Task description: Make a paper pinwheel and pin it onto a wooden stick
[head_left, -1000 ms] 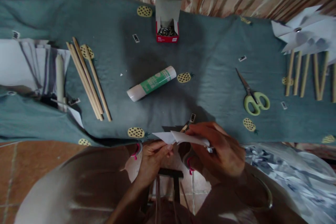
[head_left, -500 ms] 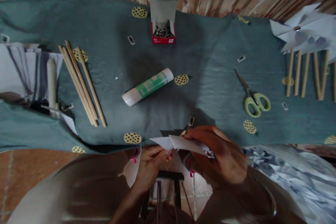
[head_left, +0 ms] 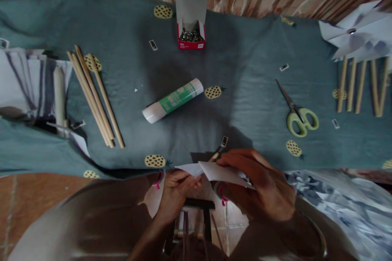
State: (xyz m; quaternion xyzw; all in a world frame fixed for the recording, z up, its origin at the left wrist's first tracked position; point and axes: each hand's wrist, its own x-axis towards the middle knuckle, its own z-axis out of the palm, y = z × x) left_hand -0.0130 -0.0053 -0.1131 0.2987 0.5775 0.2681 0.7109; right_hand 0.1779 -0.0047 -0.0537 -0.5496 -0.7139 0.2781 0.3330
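At the table's near edge, my left hand (head_left: 176,191) pinches the left end of a piece of white paper (head_left: 225,173). My right hand (head_left: 266,187) grips the paper's raised right part between thumb and fingers. Whether this is one sheet or two pieces I cannot tell. Just behind the paper, near the right fingertips, the tip of a wooden stick (head_left: 214,156) shows; the rest of it is hidden. Further back lies a white and green glue stick (head_left: 173,101), apart from both hands. Scissors with green handles (head_left: 301,121) rest open to the right.
An open red box (head_left: 191,44) of small metal pieces stands at the back. Several wooden sticks (head_left: 92,98) and a stack of paper (head_left: 18,81) lie left. Paper pinwheels on sticks (head_left: 355,34) lie far right. Below the right edge is a bag of paper scraps (head_left: 330,204).
My right hand has shifted slightly right with its part of the paper, so the flap slants further down to the right. My left hand has barely moved. The view has shifted a little.
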